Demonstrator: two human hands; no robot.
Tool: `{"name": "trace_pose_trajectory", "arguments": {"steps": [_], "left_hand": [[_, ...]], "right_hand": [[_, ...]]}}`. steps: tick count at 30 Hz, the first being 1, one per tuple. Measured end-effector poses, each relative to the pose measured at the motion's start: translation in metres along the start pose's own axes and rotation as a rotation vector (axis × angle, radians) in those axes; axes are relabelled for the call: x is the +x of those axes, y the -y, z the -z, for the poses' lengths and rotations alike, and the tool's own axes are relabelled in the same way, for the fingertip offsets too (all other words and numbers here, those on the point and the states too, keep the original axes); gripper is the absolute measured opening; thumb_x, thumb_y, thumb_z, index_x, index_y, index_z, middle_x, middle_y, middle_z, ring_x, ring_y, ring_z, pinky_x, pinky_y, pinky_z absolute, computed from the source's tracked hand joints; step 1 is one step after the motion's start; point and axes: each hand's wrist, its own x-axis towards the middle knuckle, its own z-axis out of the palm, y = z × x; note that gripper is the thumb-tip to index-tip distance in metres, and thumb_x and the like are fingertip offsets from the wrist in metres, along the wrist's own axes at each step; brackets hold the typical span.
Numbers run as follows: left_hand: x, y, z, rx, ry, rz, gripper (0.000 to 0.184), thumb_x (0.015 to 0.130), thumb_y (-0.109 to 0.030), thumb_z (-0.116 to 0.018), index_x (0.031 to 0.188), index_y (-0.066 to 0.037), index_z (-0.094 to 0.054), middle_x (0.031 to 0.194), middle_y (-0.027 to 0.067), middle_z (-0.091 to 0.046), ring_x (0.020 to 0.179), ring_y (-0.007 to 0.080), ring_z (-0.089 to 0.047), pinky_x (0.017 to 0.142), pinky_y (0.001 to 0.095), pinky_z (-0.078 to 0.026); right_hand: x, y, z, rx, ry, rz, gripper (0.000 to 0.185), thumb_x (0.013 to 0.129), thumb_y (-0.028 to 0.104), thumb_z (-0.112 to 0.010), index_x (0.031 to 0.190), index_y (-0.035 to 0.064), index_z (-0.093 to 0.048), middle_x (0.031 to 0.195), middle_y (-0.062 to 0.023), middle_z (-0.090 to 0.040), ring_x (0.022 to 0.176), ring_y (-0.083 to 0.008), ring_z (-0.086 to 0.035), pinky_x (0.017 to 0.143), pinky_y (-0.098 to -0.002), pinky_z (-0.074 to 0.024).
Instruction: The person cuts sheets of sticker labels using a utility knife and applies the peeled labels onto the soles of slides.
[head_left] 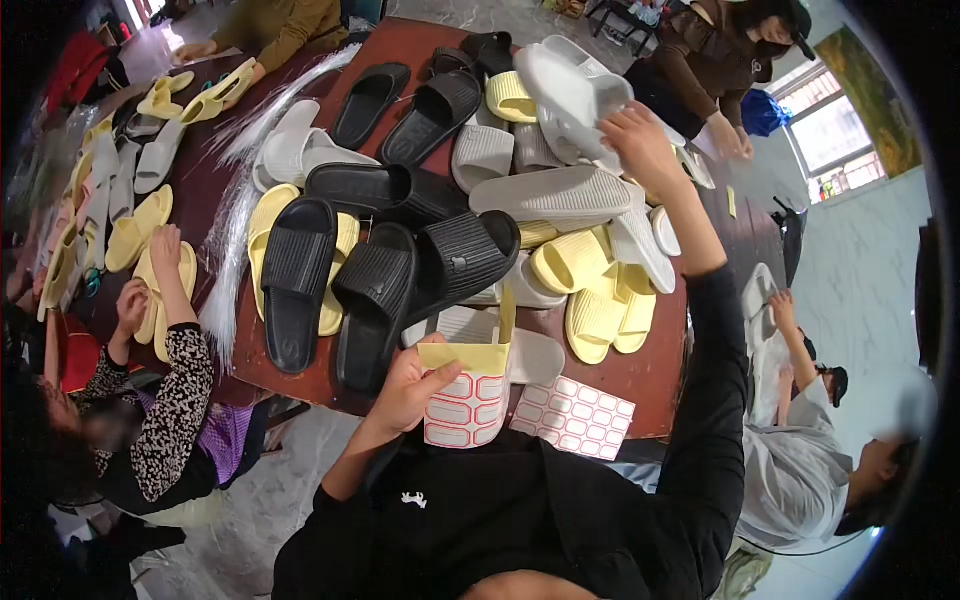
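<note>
My left hand (408,392) pinches a sheet of red-bordered labels (465,405) with a yellow strip (463,357) along its top, near the table's front edge. Farther off at the right, my right hand (640,145) is closed on the edge of a light grey slipper (560,95), raised at the back of the pile. Black slippers (300,285) lie in front of my left side, and yellow slippers (572,262) lie right of centre. A long grey slipper (550,195) rests across the middle. Beside the held sheet lies a second label sheet (572,418).
The red-brown table (640,395) bears the slipper pile. Clear plastic strands (225,290) hang along its left side. People work at the left (180,410), the back left (290,35), the back right (700,70) and the right (805,470). More slippers (135,230) lie at far left.
</note>
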Motion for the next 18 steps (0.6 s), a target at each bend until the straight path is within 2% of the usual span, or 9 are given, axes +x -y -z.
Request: {"name": "trace_pose_trajectory", "arguments": {"steps": [3,6,9,11,12,15,16,18], "left_hand": [[0.001,-0.009,-0.008,0.082,-0.074,-0.013,0.008,0.091,-0.007,-0.056,0.087,-0.005,-0.049,0.081,-0.0017,-0.053,0.078,0.0044,-0.053,0.070,0.0200,-0.043],[0.001,-0.009,-0.011,0.083,-0.092,-0.027,0.008,0.091,-0.007,-0.056,0.087,-0.004,-0.049,0.082,-0.0012,-0.054,0.077,0.0046,-0.053,0.070,0.0196,-0.043],[0.000,-0.009,-0.011,0.094,-0.100,-0.030,0.007,0.091,-0.006,-0.056,0.088,-0.004,-0.049,0.084,-0.0001,-0.055,0.078,0.0051,-0.054,0.070,0.0196,-0.044],[0.000,-0.010,-0.009,0.093,-0.122,-0.040,0.007,0.091,-0.006,-0.056,0.089,-0.003,-0.049,0.086,0.0016,-0.057,0.079,0.0058,-0.055,0.071,0.0199,-0.044],[-0.001,-0.010,-0.009,0.100,-0.114,-0.027,0.007,0.091,-0.006,-0.056,0.089,-0.003,-0.049,0.086,0.0016,-0.057,0.079,0.0058,-0.055,0.071,0.0199,-0.044],[-0.004,-0.016,-0.011,0.084,-0.175,-0.064,0.006,0.091,-0.004,-0.055,0.091,-0.003,-0.049,0.089,0.0035,-0.059,0.080,0.0069,-0.056,0.072,0.0202,-0.045],[-0.005,-0.017,-0.011,0.095,-0.170,-0.048,0.006,0.091,-0.004,-0.055,0.091,-0.003,-0.049,0.089,0.0035,-0.059,0.080,0.0069,-0.056,0.072,0.0202,-0.045],[-0.007,-0.020,-0.011,0.119,-0.208,-0.112,0.007,0.090,-0.004,-0.055,0.092,-0.003,-0.049,0.090,0.0041,-0.059,0.082,0.0077,-0.057,0.073,0.0211,-0.045]], "right_hand": [[-0.031,0.025,0.056,-0.046,-0.086,-0.021,0.023,0.072,0.007,-0.061,0.095,0.0071,-0.059,0.084,-0.0087,-0.055,0.091,-0.0267,-0.055,0.100,-0.0427,-0.0359],[-0.070,0.055,0.106,-0.073,-0.070,-0.041,0.024,0.069,0.006,-0.061,0.093,0.0078,-0.060,0.082,-0.0070,-0.053,0.089,-0.0257,-0.055,0.100,-0.0465,-0.0363],[-0.117,0.094,0.122,-0.076,-0.023,-0.029,0.025,0.068,0.006,-0.061,0.093,0.0098,-0.060,0.084,-0.0052,-0.054,0.091,-0.0229,-0.055,0.100,-0.0468,-0.0373],[-0.138,0.120,0.126,-0.041,0.016,0.082,0.024,0.069,0.007,-0.058,0.093,0.0124,-0.060,0.089,-0.0036,-0.055,0.096,-0.0199,-0.055,0.100,-0.0432,-0.0379],[-0.147,0.122,0.124,-0.040,0.020,0.066,0.024,0.069,0.007,-0.058,0.093,0.0124,-0.060,0.089,-0.0036,-0.055,0.096,-0.0199,-0.055,0.100,-0.0432,-0.0379],[-0.176,0.129,0.117,-0.262,0.129,0.326,0.020,0.074,0.010,-0.056,0.093,0.0146,-0.059,0.093,-0.0017,-0.056,0.100,-0.0177,-0.054,0.100,-0.0388,-0.0386],[-0.183,0.128,0.123,-0.255,0.133,0.307,0.020,0.074,0.010,-0.056,0.093,0.0146,-0.059,0.093,-0.0017,-0.056,0.100,-0.0177,-0.054,0.100,-0.0388,-0.0386],[-0.186,0.115,0.148,-0.351,0.120,0.517,0.018,0.076,0.012,-0.055,0.094,0.0149,-0.058,0.095,-0.0015,-0.056,0.103,-0.0168,-0.053,0.101,-0.0365,-0.0373]]}}
